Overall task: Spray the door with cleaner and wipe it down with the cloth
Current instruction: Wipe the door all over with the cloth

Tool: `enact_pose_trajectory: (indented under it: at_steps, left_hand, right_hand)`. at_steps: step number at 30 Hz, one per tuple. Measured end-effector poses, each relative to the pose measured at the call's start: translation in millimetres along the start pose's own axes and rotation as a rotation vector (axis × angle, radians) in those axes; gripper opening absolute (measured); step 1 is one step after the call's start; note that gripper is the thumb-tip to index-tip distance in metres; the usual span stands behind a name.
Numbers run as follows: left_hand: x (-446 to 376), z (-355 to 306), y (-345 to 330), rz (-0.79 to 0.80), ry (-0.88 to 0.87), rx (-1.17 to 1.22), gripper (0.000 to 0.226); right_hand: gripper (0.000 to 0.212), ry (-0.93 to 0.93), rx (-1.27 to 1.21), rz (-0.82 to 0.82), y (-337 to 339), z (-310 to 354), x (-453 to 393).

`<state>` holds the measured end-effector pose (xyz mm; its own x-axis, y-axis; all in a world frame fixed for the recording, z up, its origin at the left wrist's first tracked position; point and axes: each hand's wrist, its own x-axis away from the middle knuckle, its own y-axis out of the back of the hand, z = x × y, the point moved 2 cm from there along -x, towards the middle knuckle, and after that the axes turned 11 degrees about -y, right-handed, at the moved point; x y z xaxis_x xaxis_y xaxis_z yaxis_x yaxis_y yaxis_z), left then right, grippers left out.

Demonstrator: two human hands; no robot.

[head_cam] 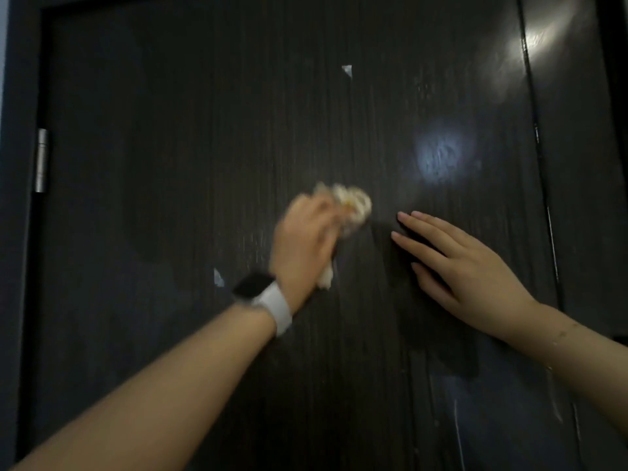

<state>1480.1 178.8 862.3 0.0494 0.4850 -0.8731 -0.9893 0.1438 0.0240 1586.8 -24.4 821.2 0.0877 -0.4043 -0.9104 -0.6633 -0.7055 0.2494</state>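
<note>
I'm seeing two bare forearms, no sleeves on either. The left hand [304,239] has a watch [254,285] at the wrist at seven o'clock from it: dark square face, white strap. The right hand [465,266] wears nothing, nails short.

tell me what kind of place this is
Probably indoors in a home or flat, right at a doorway: a dark wood-grain door, a metal hinge on its frame, and lamp glare on the glossy surface.

dim room; dark door frame [20,232]; silver hinge [41,160].
</note>
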Motion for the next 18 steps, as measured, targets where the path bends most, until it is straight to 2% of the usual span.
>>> enact_pose_trajectory:
  at_steps: [4,7,9,13,15,18]
  left_hand:
    - [95.6,-55.5,1.6,0.220,-0.231,0.199,0.016]
    - [93.9,-54.7,0.8,0.280,-0.291,0.203,0.018]
    - [60.8,-42.6,-2.3,0.240,-0.212,0.205,0.019]
    - [-20.1,-13.3,-13.7,0.061,-0.001,0.140,0.011]
    - [-31.3,-14.8,-19.0,0.007,0.025,0.128,0.011]
    - [1.9,-36.9,-22.1,-0.008,-0.021,0.151,0.012]
  right_hand:
    - [0.045,-0.002,-0.022,-0.054,19.1,4.1,25.3]
    - [0.043,0.014,0.026,-0.042,22.7,-0.7,52.3]
    - [0.045,-0.019,0.040,-0.029,21.1,-6.5,70.5]
    - [0.050,-0.046,0.033,0.022,6.3,-10.4,109.9]
    - [0.053,-0.070,0.028,0.055,-5.7,-10.4,124.1]
    - [0.055,-0.097,0.059,0.047,-16.5,-10.1,132.8]
